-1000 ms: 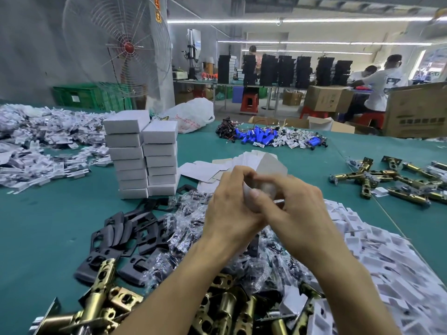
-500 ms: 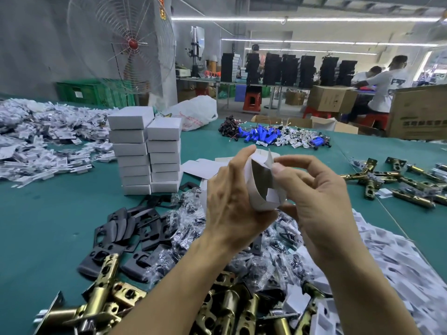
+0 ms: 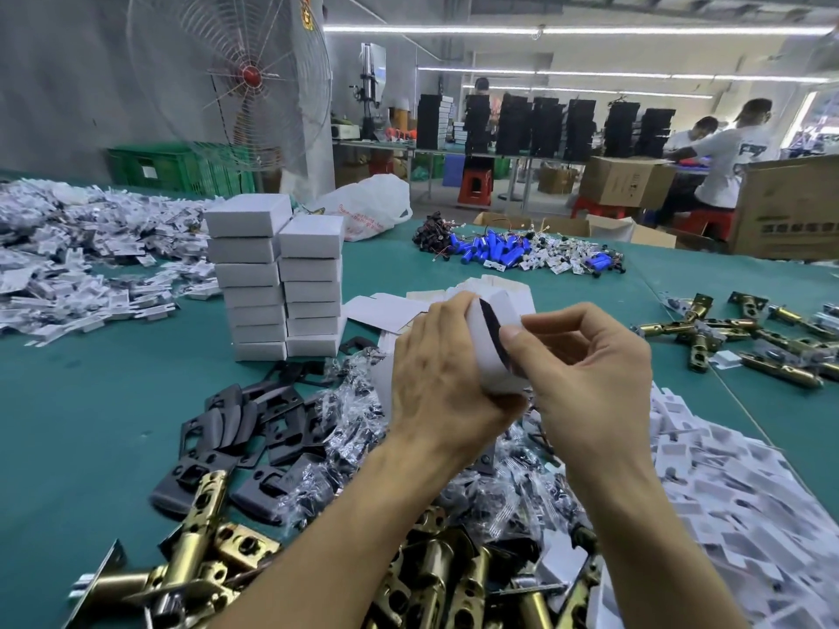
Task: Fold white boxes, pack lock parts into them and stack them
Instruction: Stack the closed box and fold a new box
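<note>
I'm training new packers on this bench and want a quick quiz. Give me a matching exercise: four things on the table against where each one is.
Things
1 half-folded white box
2 finished white boxes
3 blue cylinders
4 black plates

Places
A far side of the table, middle
B in two stacks, left of centre
C gripped by left hand and right hand
D lying near left, beside the brass latches

Pairs: 1-C; 2-B; 3-A; 4-D
</note>
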`<state>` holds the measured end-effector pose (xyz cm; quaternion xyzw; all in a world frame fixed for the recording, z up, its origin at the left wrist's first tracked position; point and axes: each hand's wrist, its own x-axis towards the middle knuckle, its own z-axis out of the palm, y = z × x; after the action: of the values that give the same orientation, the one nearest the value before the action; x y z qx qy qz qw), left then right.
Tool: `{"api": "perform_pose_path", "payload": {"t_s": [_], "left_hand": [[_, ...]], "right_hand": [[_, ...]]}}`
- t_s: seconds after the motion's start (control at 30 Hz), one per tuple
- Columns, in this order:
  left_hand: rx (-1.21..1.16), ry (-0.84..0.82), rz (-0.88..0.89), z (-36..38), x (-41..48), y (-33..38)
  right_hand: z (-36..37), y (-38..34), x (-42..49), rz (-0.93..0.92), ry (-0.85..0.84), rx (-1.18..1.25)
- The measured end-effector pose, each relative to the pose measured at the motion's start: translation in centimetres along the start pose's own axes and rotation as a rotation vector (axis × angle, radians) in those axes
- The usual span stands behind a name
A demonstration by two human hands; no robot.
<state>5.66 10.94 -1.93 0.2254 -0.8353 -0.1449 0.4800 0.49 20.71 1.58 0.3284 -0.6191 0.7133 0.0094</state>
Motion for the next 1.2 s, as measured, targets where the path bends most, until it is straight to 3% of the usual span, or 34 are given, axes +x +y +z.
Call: {"api": "perform_pose_path", "payload": {"t_s": [0.3, 0.57, 0.7, 0.87, 1.0, 1.2], "left_hand": [[0.087, 0.052, 0.016, -0.3, 0.0, 0.5], [0.005, 0.055, -0.1, -0.5, 0.2, -0.1], [-0.058, 0.076, -0.084, -0.8, 0.2, 0.1], [-0.114, 0.16, -0.088, -0.6, 0.3, 0.1], [-0.215, 0.195, -0.09, -0.5, 0.2, -0.3], [-0.445, 0.003, 0.008, -0.3, 0.2, -0.6]], "right_hand": [[1.1, -0.5, -0.9, -0.165, 0.034, -0.192], [1.0, -0.5, -0.7, -0.111, -0.378, -0.19], [0.8, -0.6, -0.7, -0.152, -0.478, -0.214], [0.4, -0.5, -0.4, -0.038, -0.474, -0.074], [0.3, -0.7, -0.7, -0.079, -0.502, -0.134], [-0.3, -0.4, -0.4, -0.185, -0.37, -0.263]]}}
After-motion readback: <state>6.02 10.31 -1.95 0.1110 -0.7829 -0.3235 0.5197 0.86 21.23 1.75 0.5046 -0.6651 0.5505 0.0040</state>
